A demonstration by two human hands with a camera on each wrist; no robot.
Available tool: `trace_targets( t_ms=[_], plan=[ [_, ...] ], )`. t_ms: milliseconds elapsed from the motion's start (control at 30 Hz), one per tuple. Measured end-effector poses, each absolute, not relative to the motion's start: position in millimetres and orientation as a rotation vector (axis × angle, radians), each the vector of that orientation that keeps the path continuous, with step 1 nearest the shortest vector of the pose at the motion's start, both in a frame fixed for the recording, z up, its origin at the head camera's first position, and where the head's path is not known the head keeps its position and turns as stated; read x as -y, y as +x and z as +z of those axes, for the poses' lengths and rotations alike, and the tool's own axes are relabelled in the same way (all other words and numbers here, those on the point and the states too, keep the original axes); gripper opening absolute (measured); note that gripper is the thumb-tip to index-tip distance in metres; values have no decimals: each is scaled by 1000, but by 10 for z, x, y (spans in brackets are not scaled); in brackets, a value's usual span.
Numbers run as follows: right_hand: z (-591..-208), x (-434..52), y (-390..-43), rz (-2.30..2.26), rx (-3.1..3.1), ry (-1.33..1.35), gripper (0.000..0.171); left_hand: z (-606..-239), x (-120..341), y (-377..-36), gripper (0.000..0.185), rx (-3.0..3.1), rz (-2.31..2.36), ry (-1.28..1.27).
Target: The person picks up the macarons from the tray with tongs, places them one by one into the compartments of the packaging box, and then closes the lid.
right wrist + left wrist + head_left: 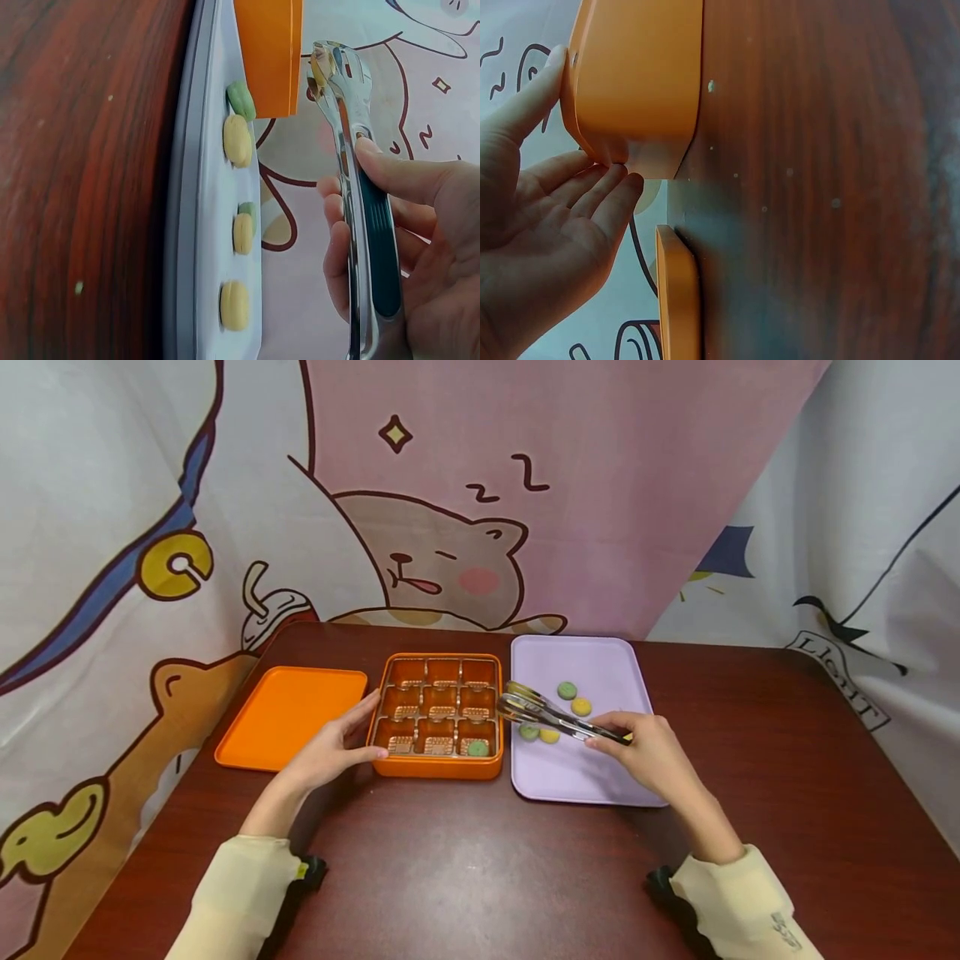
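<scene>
My left hand (326,756) rests against the left side and near corner of an orange box (438,767), fingers fairly straight. In the left wrist view, the thumb and fingertips of that hand (562,195) touch the box (637,75). My right hand (648,752) holds metal tongs (555,718) with dark grips, over the tray's left edge beside the box. Between the tong tips is a small yellow macaron-like piece (320,67), partly hidden by the metal. A green macaron-like piece (477,748) sits in the box's near right compartment.
A lilac tray (577,777) right of the box bears several green and yellow pieces, one yellow piece (628,737) partly behind the right hand. Left of the box lies a flat orange lid (292,710). A printed curtain (600,527) hangs behind the brown table (465,877).
</scene>
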State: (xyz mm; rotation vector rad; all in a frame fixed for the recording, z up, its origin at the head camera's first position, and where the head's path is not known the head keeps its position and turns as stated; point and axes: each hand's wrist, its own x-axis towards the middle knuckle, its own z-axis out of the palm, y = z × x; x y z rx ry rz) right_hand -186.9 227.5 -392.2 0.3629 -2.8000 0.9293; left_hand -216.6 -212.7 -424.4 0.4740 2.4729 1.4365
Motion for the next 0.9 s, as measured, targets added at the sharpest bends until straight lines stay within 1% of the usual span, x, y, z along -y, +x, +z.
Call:
trace_targets(
  t_ms=[400, 900],
  plan=[
    [-3958, -2098, -1951, 969, 2795, 363, 25, -4242, 2132, -2145, 87, -2487, 1409, 466],
    [-3936, -1967, -2023, 1004, 2826, 346, 23, -4235, 2124, -2157, 86, -2469, 1445, 478]
  ],
)
